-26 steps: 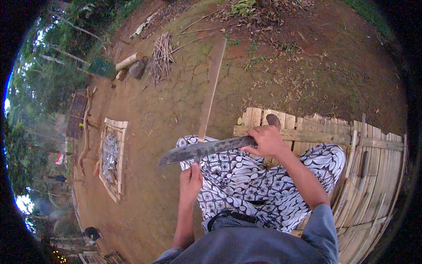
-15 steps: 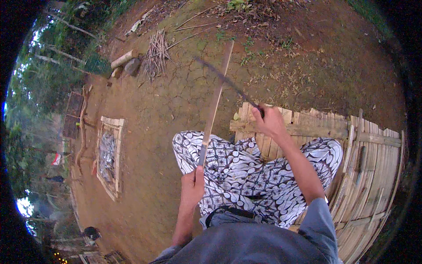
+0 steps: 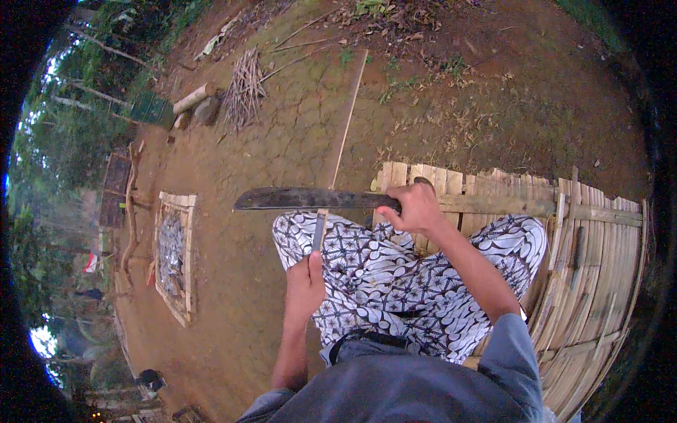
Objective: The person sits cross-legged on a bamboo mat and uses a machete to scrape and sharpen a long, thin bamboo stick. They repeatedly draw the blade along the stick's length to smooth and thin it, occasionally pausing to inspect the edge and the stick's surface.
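My left hand [image 3: 305,283] is closed round the near end of a long bamboo strip [image 3: 348,127], which points away from me over my left knee. In my right hand [image 3: 416,206] is the handle of a machete [image 3: 310,199]. Its dark, broad blade lies crosswise over the strip, just beyond my left hand, with the tip toward the left. The blade hides a short piece of the strip; whether its edge bites into it I cannot tell. My patterned cloth [image 3: 381,271] covers my crossed legs beneath both hands.
I sit on a slatted bamboo platform [image 3: 599,282] that spreads to the right. On the dirt ground at left lies a wood-framed fire pit [image 3: 192,261] with ash. Farther off are a bundle of sticks [image 3: 245,88], a log [image 3: 192,98] and a stone [image 3: 206,111].
The machete has swung from pointing far-left to lying crosswise, and its blade has come nearer me along the strip. My right hand has moved slightly nearer and left; the left still grips the strip.
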Demonstrator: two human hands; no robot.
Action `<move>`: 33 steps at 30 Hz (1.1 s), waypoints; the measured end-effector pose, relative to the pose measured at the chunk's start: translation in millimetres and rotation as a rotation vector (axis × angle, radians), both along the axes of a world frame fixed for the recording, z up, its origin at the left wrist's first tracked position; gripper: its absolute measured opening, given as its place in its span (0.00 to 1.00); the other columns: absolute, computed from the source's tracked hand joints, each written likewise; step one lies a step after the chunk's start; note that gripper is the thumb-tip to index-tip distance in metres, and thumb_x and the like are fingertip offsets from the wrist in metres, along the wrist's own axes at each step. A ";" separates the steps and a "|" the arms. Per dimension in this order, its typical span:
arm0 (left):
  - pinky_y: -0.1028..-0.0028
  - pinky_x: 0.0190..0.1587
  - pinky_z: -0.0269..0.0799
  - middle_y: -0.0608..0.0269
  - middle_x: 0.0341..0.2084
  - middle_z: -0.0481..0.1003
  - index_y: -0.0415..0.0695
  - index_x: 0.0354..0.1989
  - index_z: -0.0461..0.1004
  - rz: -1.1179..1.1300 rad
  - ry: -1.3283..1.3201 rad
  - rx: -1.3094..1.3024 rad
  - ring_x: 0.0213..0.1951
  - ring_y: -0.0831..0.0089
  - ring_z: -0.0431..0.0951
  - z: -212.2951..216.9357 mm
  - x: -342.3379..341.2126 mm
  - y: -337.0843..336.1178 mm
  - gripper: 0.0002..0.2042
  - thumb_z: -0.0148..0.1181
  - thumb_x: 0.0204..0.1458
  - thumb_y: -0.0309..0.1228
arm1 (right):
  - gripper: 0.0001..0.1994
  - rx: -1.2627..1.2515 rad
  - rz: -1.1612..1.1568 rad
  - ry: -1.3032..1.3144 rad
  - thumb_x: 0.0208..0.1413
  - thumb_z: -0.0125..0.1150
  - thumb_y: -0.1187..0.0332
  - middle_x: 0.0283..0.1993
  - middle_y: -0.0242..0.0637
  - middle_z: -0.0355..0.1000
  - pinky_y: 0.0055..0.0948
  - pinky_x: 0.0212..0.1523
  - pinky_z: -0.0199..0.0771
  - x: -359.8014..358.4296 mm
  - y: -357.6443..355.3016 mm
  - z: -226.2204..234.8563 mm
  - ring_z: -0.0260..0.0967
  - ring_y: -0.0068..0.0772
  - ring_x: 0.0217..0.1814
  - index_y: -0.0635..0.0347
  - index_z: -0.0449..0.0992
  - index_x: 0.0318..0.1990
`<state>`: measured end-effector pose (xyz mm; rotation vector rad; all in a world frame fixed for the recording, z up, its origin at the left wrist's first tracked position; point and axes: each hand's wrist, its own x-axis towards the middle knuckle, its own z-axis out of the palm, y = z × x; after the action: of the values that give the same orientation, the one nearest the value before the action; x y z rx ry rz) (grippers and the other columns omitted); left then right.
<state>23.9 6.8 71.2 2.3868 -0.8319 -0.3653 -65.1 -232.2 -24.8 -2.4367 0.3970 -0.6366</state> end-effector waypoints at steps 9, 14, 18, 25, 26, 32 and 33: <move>0.65 0.19 0.57 0.49 0.10 0.60 0.33 0.21 0.66 0.042 0.046 0.032 0.14 0.66 0.58 9.3 -17.3 5.8 0.20 0.43 0.59 0.37 | 0.30 0.273 -0.304 0.171 0.47 0.48 0.38 0.22 0.49 0.72 0.43 0.30 0.72 8.6 -29.5 -30.2 0.71 0.53 0.26 0.61 0.78 0.29; 0.64 0.19 0.56 0.50 0.09 0.60 0.34 0.20 0.66 0.014 0.049 0.029 0.13 0.64 0.60 12.4 -15.6 14.6 0.20 0.43 0.59 0.37 | 0.23 0.307 -0.189 -0.059 0.49 0.53 0.48 0.15 0.46 0.67 0.38 0.23 0.67 0.9 -23.5 -4.9 0.69 0.47 0.19 0.64 0.74 0.23; 0.64 0.21 0.59 0.47 0.11 0.64 0.33 0.21 0.67 -0.076 -0.019 -0.022 0.15 0.57 0.66 -0.7 -2.8 -1.8 0.21 0.42 0.59 0.39 | 0.24 -0.029 0.139 -0.070 0.46 0.55 0.45 0.18 0.43 0.69 0.38 0.25 0.69 -5.8 23.5 2.9 0.70 0.46 0.21 0.61 0.75 0.25; 0.69 0.19 0.57 0.59 0.08 0.61 0.34 0.19 0.65 0.061 0.114 0.005 0.15 0.76 0.60 11.6 -10.6 3.1 0.21 0.44 0.59 0.38 | 0.29 0.305 -0.143 0.024 0.47 0.50 0.39 0.19 0.50 0.70 0.46 0.30 0.71 3.2 -11.8 -11.7 0.72 0.52 0.26 0.60 0.77 0.27; 0.70 0.19 0.56 0.62 0.08 0.60 0.35 0.19 0.65 0.113 0.181 0.006 0.16 0.78 0.59 15.8 -10.6 5.0 0.21 0.44 0.59 0.39 | 0.28 0.299 -0.229 0.100 0.48 0.49 0.40 0.21 0.50 0.71 0.47 0.32 0.72 7.0 -17.3 -8.7 0.72 0.52 0.27 0.60 0.77 0.29; 0.71 0.18 0.54 0.65 0.09 0.57 0.36 0.18 0.63 -0.011 0.099 0.017 0.16 0.80 0.56 -4.0 -8.2 7.0 0.21 0.45 0.59 0.40 | 0.29 0.046 0.141 -0.014 0.47 0.48 0.37 0.21 0.48 0.72 0.47 0.30 0.71 -3.5 17.8 -5.7 0.72 0.51 0.26 0.55 0.78 0.34; 0.70 0.18 0.54 0.64 0.09 0.57 0.36 0.18 0.63 -0.016 0.100 0.012 0.16 0.79 0.56 -5.9 -8.6 9.3 0.21 0.45 0.59 0.39 | 0.29 -0.021 0.205 -0.064 0.47 0.48 0.37 0.22 0.48 0.72 0.48 0.30 0.71 -3.3 20.4 -6.5 0.72 0.51 0.26 0.55 0.78 0.35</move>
<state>15.3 16.0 65.3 2.3528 -0.8054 -0.4934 -68.4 -211.7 -31.3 -2.4291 0.1130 -0.6300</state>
